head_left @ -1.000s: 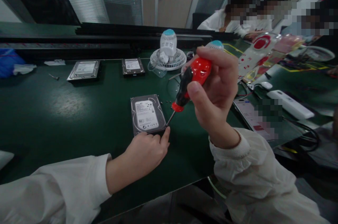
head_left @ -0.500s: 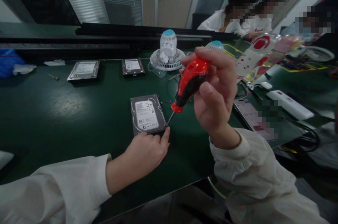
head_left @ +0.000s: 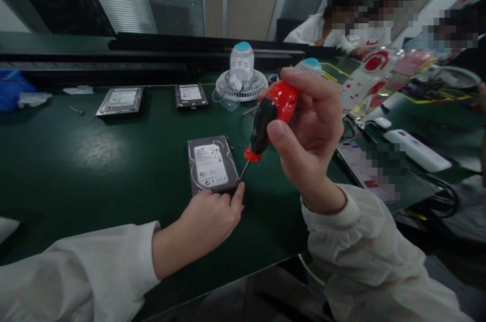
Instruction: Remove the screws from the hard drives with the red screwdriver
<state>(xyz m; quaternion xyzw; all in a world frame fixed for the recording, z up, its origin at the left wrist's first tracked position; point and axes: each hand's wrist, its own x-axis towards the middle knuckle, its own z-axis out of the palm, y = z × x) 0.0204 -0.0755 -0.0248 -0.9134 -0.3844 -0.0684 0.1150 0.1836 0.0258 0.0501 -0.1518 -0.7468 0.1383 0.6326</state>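
Observation:
A hard drive [head_left: 211,164] with a white label lies flat on the green table. My left hand [head_left: 212,218] grips its near edge, fingers curled and partly hidden, the index finger stretched to the drive's near right corner. In my right hand [head_left: 313,127] is a red and black screwdriver [head_left: 264,122], held tilted by its thick handle between thumb and fingers. Its tip meets the drive's near right corner, close to my left index fingertip. The screw under the tip is too small to make out. Several tiny screws [head_left: 240,146] lie just right of the drive.
Two more drives, a larger one [head_left: 121,101] and a smaller one [head_left: 191,96], lie farther back. Behind them stands a small white fan [head_left: 242,66]. To the right are a phone [head_left: 364,170], a white power strip [head_left: 416,150] and cables. People sit at the far right.
The screwdriver handle has turned and leans slightly left, with my right thumb moved left across it. The tip stays at the same corner, and my left hand and the drive keep their place.

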